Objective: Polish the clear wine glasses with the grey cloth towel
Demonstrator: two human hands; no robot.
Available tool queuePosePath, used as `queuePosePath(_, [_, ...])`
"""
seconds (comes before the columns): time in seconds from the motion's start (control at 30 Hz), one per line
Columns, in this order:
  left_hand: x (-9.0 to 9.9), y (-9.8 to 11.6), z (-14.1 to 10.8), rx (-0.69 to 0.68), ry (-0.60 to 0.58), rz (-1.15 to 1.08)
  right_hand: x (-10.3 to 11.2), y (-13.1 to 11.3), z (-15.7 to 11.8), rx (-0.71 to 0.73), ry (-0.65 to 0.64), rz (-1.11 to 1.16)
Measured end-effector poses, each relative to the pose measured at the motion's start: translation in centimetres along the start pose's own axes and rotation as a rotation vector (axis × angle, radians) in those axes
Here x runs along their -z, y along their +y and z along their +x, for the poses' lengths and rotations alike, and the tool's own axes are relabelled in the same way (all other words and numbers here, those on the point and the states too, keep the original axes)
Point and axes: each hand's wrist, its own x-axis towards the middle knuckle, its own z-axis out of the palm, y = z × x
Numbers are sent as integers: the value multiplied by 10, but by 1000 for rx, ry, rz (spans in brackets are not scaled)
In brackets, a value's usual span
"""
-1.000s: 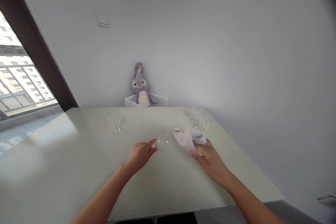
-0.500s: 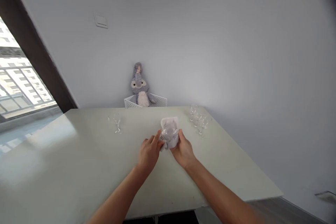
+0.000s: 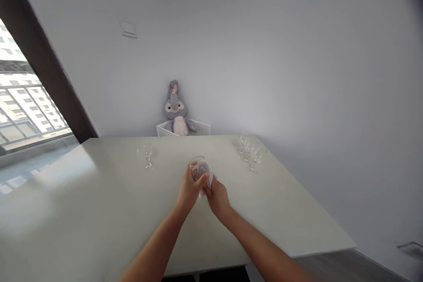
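A clear stemmed glass (image 3: pixel 197 164) is held above the middle of the table, its rim tilted up and away to the left. My left hand (image 3: pixel 189 188) is closed around its bowl, thumb across the near side. My right hand (image 3: pixel 218 196) is closed on a white cloth (image 3: pixel 210 179) pressed against the glass's right side. The glass's stem and foot are mostly hidden by the hands and cloth.
On the white table (image 3: pixel 109 211), another stemmed glass (image 3: pixel 148 157) stands at the back left. Several stemmed glasses (image 3: pixel 251 155) stand in a row at the back right. Behind the far edge, a grey plush toy (image 3: pixel 180 124) sits in a white basket (image 3: pixel 204 129).
The glass has turned, its rim now pointing up-left, and moved slightly left. My left hand has shifted onto the bowl. My right hand has come closer, with the cloth now bunched between the hands.
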Motion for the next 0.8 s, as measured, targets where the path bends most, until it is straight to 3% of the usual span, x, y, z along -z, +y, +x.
queuePosePath(0.07, [-2,-2,5,22,16,-155,-2,7,1,102,-7,-289])
queuePosePath(0.13, [0,-5,10,24,105,-211,-3,14,-2,242,-43,-488])
queuePosePath(0.27, [26,-2,23,-32,359,12,5,15,-17,474,-230,-639])
queuePosePath(0.37, [50,9,30,-221,556,206,22,4,-26,466,-392,-587])
queuePosePath(0.43, [53,18,29,-295,573,313,35,-6,-25,355,-336,-519])
queuePosePath(0.5, [40,27,23,-332,448,376,45,-14,-21,228,-175,-462])
queuePosePath(0.57, [15,32,11,-365,241,366,51,-18,-16,152,-40,-399])
queuePosePath(0.7, [-34,32,-14,-392,-133,289,57,-4,-14,71,10,-226])
queuePosePath(0.8, [-38,28,-18,-392,-185,322,73,33,-13,-32,83,-193])
